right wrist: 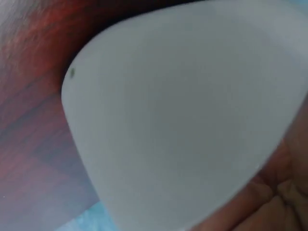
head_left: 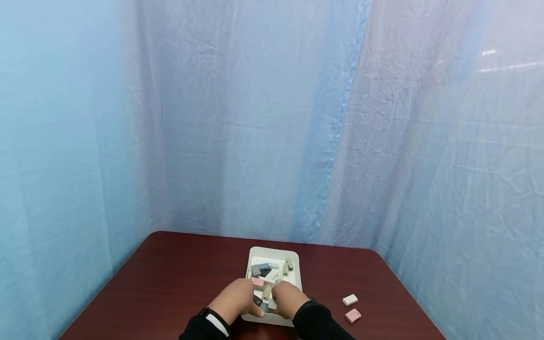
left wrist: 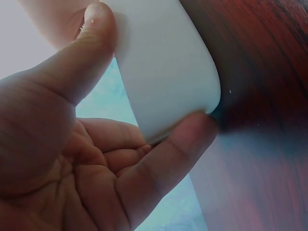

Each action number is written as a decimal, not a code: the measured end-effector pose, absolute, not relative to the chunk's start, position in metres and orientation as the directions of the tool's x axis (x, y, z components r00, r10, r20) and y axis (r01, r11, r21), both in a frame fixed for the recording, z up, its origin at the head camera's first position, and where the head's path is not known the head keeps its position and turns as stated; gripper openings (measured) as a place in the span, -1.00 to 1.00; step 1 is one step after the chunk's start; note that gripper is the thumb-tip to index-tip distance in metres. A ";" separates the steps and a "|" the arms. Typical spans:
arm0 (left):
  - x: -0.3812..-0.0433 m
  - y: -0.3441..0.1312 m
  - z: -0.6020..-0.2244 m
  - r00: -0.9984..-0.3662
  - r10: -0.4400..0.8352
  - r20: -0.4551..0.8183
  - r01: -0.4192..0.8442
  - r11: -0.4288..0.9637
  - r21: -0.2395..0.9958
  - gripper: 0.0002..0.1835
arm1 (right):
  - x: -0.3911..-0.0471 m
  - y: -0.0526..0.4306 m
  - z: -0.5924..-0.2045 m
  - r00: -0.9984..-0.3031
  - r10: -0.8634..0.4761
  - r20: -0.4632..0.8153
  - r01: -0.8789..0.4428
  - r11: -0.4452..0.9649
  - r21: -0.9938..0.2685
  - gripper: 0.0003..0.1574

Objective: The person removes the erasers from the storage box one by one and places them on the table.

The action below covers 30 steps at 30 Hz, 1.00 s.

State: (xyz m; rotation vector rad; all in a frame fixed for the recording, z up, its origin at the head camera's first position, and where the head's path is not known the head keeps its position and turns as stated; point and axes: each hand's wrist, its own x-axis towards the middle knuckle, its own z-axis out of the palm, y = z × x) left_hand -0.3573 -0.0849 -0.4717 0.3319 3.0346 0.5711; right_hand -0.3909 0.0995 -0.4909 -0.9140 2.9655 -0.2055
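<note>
A white tray (head_left: 272,319) filled with several small blocks stands near the table's front edge. My left hand (head_left: 242,298) reaches over its left side. In the left wrist view, the fingers of my left hand (left wrist: 139,178) lie along the tray's corner, with the thumb spread apart from them at the wall. A dark block (head_left: 257,300) lies beside that hand, and a pink block (head_left: 257,282) is just beyond. My right hand (head_left: 289,300) bends down into the tray's right side. The tray wall (right wrist: 178,115) hides most of its fingers in the right wrist view.
On the dark red table (head_left: 182,269), a white block (head_left: 350,300) and a pink block (head_left: 352,316) lie to the right of the tray. Light green blocks (head_left: 285,269) and a grey-blue block (head_left: 255,270) sit towards the tray's far end. Blue curtains (head_left: 255,118) surround the table.
</note>
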 end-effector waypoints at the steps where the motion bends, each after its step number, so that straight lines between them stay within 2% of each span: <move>1: -0.357 -0.085 -0.471 -0.977 0.214 0.007 0.202 0.912 0.358 -0.49 | -0.391 0.099 -0.491 -0.828 -0.560 0.011 -0.557 0.820 -0.134 -0.61; 6: -0.359 -0.083 -0.471 -0.981 0.193 -0.012 0.177 0.922 0.345 -0.46 | -0.393 0.101 -0.489 -0.831 -0.556 0.019 -0.552 0.821 -0.143 -0.65; 9: -0.360 -0.083 -0.471 -0.982 0.186 -0.032 0.163 0.920 0.357 -0.45 | -0.391 0.102 -0.486 -0.850 -0.526 -0.004 -0.513 0.830 -0.218 -0.58; 13: -0.363 -0.084 -0.472 -0.978 0.203 -0.041 0.173 0.911 0.375 -0.50 | -0.386 0.109 -0.472 -0.874 -0.485 0.003 -0.458 0.823 -0.335 -0.26; 16: -0.366 -0.084 -0.472 -0.976 0.208 -0.068 0.166 0.906 0.389 -0.52 | -0.382 0.121 -0.457 -0.877 -0.478 0.061 -0.467 0.813 -0.348 -0.15; 20: -0.367 -0.083 -0.472 -0.976 0.193 -0.099 0.139 0.908 0.395 -0.48 | -0.383 0.149 -0.442 -0.890 -0.441 0.120 -0.455 0.837 -0.303 -0.18; 24: -0.367 -0.082 -0.473 -0.979 0.180 -0.098 0.130 0.914 0.385 -0.45 | -0.386 0.189 -0.438 -0.941 -0.320 0.107 -0.336 0.869 -0.362 -0.17; 27: -0.367 -0.082 -0.473 -0.979 0.184 -0.088 0.138 0.914 0.381 -0.46 | -0.386 0.224 -0.436 -0.971 -0.225 0.082 -0.239 0.890 -0.388 -0.28; 30: -0.366 -0.083 -0.473 -0.978 0.190 -0.086 0.144 0.912 0.385 -0.47 | -0.386 0.256 -0.438 -0.987 -0.152 0.057 -0.162 0.918 -0.362 -0.41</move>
